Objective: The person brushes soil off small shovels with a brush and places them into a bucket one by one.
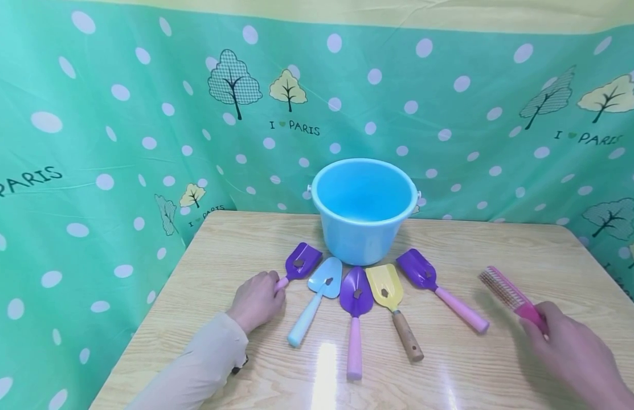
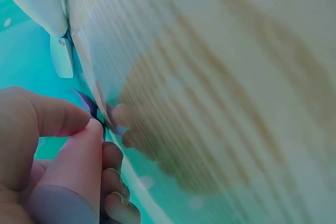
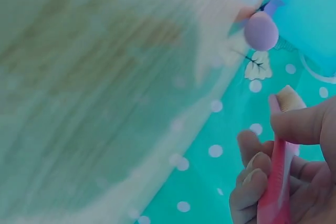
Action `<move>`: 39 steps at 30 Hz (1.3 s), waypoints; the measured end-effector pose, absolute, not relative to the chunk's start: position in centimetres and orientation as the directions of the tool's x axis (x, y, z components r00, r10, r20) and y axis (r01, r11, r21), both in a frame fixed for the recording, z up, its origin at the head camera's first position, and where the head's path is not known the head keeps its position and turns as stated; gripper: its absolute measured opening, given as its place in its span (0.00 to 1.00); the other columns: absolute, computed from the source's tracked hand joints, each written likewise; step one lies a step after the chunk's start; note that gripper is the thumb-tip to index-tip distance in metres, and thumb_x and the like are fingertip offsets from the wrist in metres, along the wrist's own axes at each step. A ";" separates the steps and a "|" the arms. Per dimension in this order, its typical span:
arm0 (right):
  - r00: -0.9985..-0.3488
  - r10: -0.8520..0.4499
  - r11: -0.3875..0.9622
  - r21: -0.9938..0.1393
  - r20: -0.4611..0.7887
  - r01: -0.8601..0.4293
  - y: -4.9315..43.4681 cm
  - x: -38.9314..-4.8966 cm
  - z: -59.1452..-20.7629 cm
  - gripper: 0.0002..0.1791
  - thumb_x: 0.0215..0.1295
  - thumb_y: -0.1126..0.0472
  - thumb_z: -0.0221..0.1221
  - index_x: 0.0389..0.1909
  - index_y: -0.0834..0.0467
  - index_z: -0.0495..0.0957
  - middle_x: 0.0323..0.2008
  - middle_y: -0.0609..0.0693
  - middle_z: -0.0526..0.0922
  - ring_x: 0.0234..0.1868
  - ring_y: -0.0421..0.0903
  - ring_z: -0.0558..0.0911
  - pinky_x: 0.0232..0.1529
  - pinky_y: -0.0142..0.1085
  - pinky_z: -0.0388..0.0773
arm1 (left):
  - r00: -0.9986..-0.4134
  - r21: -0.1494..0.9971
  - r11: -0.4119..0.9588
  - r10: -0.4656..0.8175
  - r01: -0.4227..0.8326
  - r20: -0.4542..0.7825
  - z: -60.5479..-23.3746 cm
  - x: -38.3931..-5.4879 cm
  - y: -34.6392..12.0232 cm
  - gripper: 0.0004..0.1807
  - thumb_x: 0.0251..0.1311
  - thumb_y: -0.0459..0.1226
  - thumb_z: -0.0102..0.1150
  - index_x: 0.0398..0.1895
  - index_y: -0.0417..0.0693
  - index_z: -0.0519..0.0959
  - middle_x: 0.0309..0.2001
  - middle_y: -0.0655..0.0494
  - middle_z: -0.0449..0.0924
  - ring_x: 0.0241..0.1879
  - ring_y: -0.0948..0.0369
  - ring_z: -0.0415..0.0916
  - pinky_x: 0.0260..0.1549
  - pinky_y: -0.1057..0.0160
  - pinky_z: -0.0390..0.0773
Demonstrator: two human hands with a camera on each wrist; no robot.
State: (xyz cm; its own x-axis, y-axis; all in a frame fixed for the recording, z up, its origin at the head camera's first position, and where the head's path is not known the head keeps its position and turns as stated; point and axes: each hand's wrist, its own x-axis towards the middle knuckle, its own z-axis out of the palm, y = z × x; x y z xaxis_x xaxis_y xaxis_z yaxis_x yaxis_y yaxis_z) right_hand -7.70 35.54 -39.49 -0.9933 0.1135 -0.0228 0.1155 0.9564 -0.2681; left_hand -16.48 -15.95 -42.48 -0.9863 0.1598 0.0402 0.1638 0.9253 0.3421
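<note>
My left hand (image 1: 257, 302) grips the pink handle of a purple hand shovel (image 1: 303, 260) at the left end of a fanned row. In the left wrist view, the thumb and fingers curl round that handle (image 2: 76, 166). On the right, my right hand (image 1: 578, 344) holds a pink brush (image 1: 507, 290) with pale bristles above the table; the fingers wrap its handle in the right wrist view. Between the hands lie a light blue trowel (image 1: 325, 279), a purple trowel with a pink handle (image 1: 356, 293), a yellow shovel with a wooden handle (image 1: 388, 287) and another purple shovel (image 1: 419, 270).
A light blue bucket (image 1: 360, 242) stands upright at the back of the wooden table (image 1: 501, 364), close behind the tool blades. A green dotted curtain (image 1: 450, 114) hangs behind the table and along its left side.
</note>
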 end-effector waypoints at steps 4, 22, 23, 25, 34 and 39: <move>-0.997 0.071 0.960 -0.273 0.026 0.061 34.6 -7.8 -38.9 0.20 0.69 0.54 0.53 0.47 0.69 0.68 0.22 0.49 0.72 0.21 0.47 0.68 0.19 0.37 0.60 | -0.986 0.348 0.923 0.162 0.167 0.044 -42.4 -16.4 -15.9 0.06 0.58 0.38 0.57 0.30 0.44 0.76 0.22 0.57 0.70 0.20 0.60 0.66 0.19 0.63 0.68; -0.963 -0.111 0.940 -0.288 0.246 -0.182 29.3 -8.3 -37.3 0.15 0.57 0.67 0.60 0.46 0.66 0.75 0.29 0.52 0.80 0.22 0.42 0.70 0.18 0.35 0.65 | -0.985 0.357 0.918 0.159 0.172 0.066 -42.1 -16.4 -15.6 0.06 0.58 0.38 0.58 0.31 0.44 0.77 0.23 0.57 0.72 0.18 0.61 0.67 0.17 0.63 0.67; -0.959 -0.122 0.938 -0.285 0.257 -0.196 29.0 -8.3 -37.3 0.16 0.56 0.67 0.61 0.46 0.65 0.75 0.29 0.52 0.80 0.23 0.43 0.71 0.19 0.36 0.67 | -0.985 0.358 0.918 0.159 0.172 0.065 -42.1 -16.4 -15.6 0.06 0.58 0.38 0.58 0.31 0.44 0.77 0.22 0.57 0.72 0.18 0.61 0.67 0.17 0.63 0.67; -0.945 -0.145 0.934 -0.275 0.293 -0.228 28.4 -8.4 -37.2 0.16 0.55 0.67 0.61 0.45 0.64 0.76 0.30 0.52 0.80 0.25 0.43 0.73 0.20 0.38 0.69 | -0.986 0.356 0.919 0.155 0.167 0.063 -42.1 -16.3 -15.7 0.06 0.58 0.38 0.58 0.32 0.44 0.77 0.22 0.57 0.72 0.18 0.61 0.67 0.17 0.63 0.67; -0.907 -0.207 0.914 -0.257 0.367 -0.312 25.4 -9.1 -36.8 0.13 0.56 0.64 0.63 0.43 0.59 0.77 0.31 0.49 0.80 0.23 0.40 0.71 0.19 0.35 0.68 | -0.987 0.360 0.919 0.146 0.158 0.061 -42.0 -15.9 -16.4 0.06 0.57 0.37 0.59 0.33 0.43 0.78 0.22 0.58 0.71 0.17 0.62 0.66 0.17 0.64 0.67; -0.901 -0.237 0.896 -0.276 0.363 -0.347 23.5 -9.6 -36.6 0.12 0.57 0.65 0.63 0.43 0.59 0.77 0.31 0.49 0.80 0.23 0.37 0.71 0.19 0.31 0.67 | -0.987 0.353 0.922 0.145 0.161 0.072 -41.8 -15.5 -16.7 0.06 0.57 0.37 0.60 0.33 0.44 0.78 0.21 0.59 0.70 0.17 0.62 0.65 0.16 0.64 0.66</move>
State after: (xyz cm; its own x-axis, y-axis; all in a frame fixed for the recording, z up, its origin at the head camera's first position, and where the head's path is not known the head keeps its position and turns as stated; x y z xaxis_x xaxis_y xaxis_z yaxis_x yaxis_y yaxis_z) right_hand -9.63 23.49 -36.56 -0.9010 -0.2372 0.3633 -0.3472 0.8963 -0.2759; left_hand -15.49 -16.65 -41.84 -0.9868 0.1454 0.0719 0.1615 0.9216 0.3530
